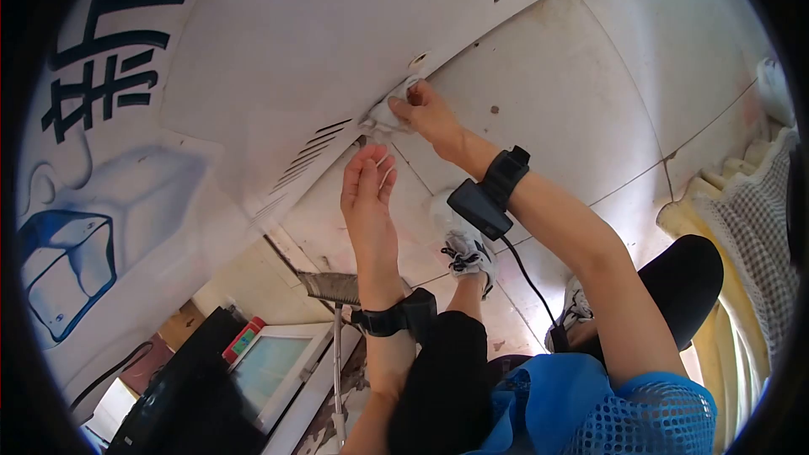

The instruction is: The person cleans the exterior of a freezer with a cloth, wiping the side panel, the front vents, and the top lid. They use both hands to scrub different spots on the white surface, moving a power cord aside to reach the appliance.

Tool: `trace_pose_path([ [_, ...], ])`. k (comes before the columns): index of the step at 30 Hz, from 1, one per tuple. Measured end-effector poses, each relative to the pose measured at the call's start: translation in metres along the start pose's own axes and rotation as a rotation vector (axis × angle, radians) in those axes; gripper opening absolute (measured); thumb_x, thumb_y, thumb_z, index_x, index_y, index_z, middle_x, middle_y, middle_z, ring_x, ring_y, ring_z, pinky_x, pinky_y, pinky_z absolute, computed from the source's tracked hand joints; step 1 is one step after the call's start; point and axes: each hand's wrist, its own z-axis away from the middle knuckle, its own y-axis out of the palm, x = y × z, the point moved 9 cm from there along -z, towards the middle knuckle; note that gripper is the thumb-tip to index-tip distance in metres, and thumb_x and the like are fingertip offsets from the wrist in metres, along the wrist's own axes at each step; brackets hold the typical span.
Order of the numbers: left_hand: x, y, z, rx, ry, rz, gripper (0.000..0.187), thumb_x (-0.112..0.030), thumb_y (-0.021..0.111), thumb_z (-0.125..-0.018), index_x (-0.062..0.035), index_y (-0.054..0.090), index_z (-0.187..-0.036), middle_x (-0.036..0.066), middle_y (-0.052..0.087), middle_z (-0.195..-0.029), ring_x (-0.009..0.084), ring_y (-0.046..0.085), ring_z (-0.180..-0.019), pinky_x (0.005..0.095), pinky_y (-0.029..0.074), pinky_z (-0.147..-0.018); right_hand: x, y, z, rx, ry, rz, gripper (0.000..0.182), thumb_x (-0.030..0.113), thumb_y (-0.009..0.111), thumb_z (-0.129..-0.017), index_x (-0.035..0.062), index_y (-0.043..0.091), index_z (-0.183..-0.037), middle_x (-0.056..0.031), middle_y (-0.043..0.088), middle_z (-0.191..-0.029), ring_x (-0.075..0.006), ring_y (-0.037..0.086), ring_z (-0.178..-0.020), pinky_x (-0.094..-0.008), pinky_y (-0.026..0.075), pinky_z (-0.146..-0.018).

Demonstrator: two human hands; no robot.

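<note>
My right hand (433, 124) pinches a crumpled white cloth (390, 115) and presses it against the bottom edge of a large white appliance (278, 42). The cloth lies just below a small round hole (418, 59) in the panel and close to a row of slanted vent slots (313, 154). Apart from the cloth, my left hand (368, 181) is raised near that lower edge. Its fingers are loosely bent, with gaps between them, and nothing shows in them. A black strap device (396, 315) is on my left wrist, and another (497, 190) with a cable is on my right.
Dark lettering and a blue ice-cube picture (67, 274) mark the appliance. Pale floor tiles (539, 76) lie beside it. A long-handled brush or broom (330, 286) stands left of my arm, near a white-framed panel (274, 362). Checked fabric (750, 194) drapes at right.
</note>
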Motion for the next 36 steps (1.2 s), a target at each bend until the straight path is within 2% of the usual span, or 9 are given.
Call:
trace_pose_path([
  [2, -0.004, -0.001, 0.001, -0.031, 0.028, 0.022, 0.030, -0.021, 0.054, -0.095, -0.0047, 0.053, -0.121, 0.007, 0.059, -0.118, 0.0160, 0.056, -0.107, 0.0288, 0.042, -0.095, -0.004, 0.010, 0.004, 0.098, -0.023, -0.057, 0.029, 0.022, 0.066, -0.084, 0.0023, 0.051, -0.097, -0.0042, 0.052, -0.086, -0.0135, 0.046, -0.078, -0.0292, 0.042, -0.069],
  [5, -0.009, -0.003, 0.002, -0.082, 0.060, 0.034, 0.030, -0.020, 0.054, -0.095, -0.0044, 0.053, -0.122, 0.007, 0.058, -0.118, 0.0165, 0.055, -0.108, 0.0294, 0.041, -0.096, 0.053, -0.014, 0.020, 0.014, -0.276, -0.065, 0.026, 0.021, 0.066, -0.084, 0.0046, 0.048, -0.094, -0.0014, 0.048, -0.084, -0.0121, 0.042, -0.078, -0.0272, 0.039, -0.070],
  [7, -0.010, -0.002, 0.003, -0.069, 0.077, 0.060, 0.031, -0.018, 0.054, -0.095, -0.0035, 0.052, -0.122, 0.008, 0.058, -0.118, 0.0167, 0.056, -0.107, 0.0295, 0.042, -0.096, 0.117, -0.041, 0.045, -0.192, -0.563, -0.052, 0.025, 0.021, 0.065, -0.086, 0.0062, 0.047, -0.094, 0.0005, 0.045, -0.085, -0.0105, 0.040, -0.078, -0.0254, 0.038, -0.070],
  [11, -0.016, 0.001, 0.004, -0.043, 0.093, 0.073, 0.031, -0.017, 0.055, -0.095, -0.0024, 0.051, -0.122, 0.009, 0.057, -0.119, 0.0169, 0.056, -0.107, 0.0292, 0.042, -0.096, 0.125, -0.062, 0.033, -0.195, -0.624, -0.132, 0.023, 0.022, 0.063, -0.088, 0.0066, 0.048, -0.097, 0.0010, 0.045, -0.087, -0.0092, 0.040, -0.078, -0.0240, 0.037, -0.069],
  [17, -0.013, 0.007, 0.005, -0.035, 0.084, 0.057, 0.030, -0.017, 0.054, -0.095, -0.0025, 0.051, -0.121, 0.009, 0.057, -0.119, 0.0165, 0.055, -0.107, 0.0292, 0.042, -0.096, 0.089, -0.111, -0.007, -0.347, -0.331, -0.036, 0.023, 0.020, 0.062, -0.089, 0.0055, 0.048, -0.099, 0.0016, 0.045, -0.086, -0.0086, 0.040, -0.075, -0.0236, 0.037, -0.066],
  [25, -0.018, 0.035, 0.010, 0.060, 0.050, -0.054, 0.028, -0.018, 0.056, -0.094, -0.0055, 0.053, -0.119, 0.005, 0.058, -0.115, 0.0145, 0.054, -0.106, 0.0281, 0.040, -0.094, 0.185, -0.058, 0.071, -0.237, -0.800, 0.049, 0.023, 0.017, 0.065, -0.086, 0.0032, 0.052, -0.100, -0.0019, 0.054, -0.088, -0.0106, 0.048, -0.079, -0.0248, 0.042, -0.070],
  [29, -0.046, 0.068, 0.018, 0.153, 0.082, -0.122, 0.025, -0.020, 0.056, -0.094, -0.0057, 0.054, -0.114, 0.004, 0.058, -0.114, 0.0146, 0.055, -0.106, 0.0288, 0.041, -0.092, 0.228, -0.028, 0.102, -0.125, -0.853, 0.086, 0.022, 0.015, 0.066, -0.084, 0.0028, 0.053, -0.097, -0.0039, 0.056, -0.087, -0.0137, 0.052, -0.078, -0.0267, 0.045, -0.072],
  [32, -0.086, 0.094, 0.033, 0.251, 0.211, -0.148, 0.025, -0.018, 0.055, -0.094, -0.0036, 0.052, -0.114, 0.005, 0.058, -0.112, 0.0150, 0.055, -0.105, 0.0295, 0.042, -0.092, 0.265, -0.007, 0.132, -0.067, -0.910, 0.217, 0.023, 0.014, 0.066, -0.086, 0.0020, 0.052, -0.100, -0.0022, 0.055, -0.086, -0.0101, 0.052, -0.080, -0.0230, 0.044, -0.072],
  [36, -0.141, 0.112, 0.056, 0.296, 0.306, -0.120, 0.024, -0.014, 0.054, -0.094, -0.0011, 0.051, -0.114, 0.007, 0.058, -0.110, 0.0150, 0.058, -0.101, 0.0291, 0.045, -0.089, 0.292, 0.001, 0.153, 0.001, -0.967, 0.329, 0.026, 0.013, 0.064, -0.086, 0.0008, 0.053, -0.106, -0.0064, 0.058, -0.092, -0.0150, 0.056, -0.083, -0.0266, 0.046, -0.078],
])
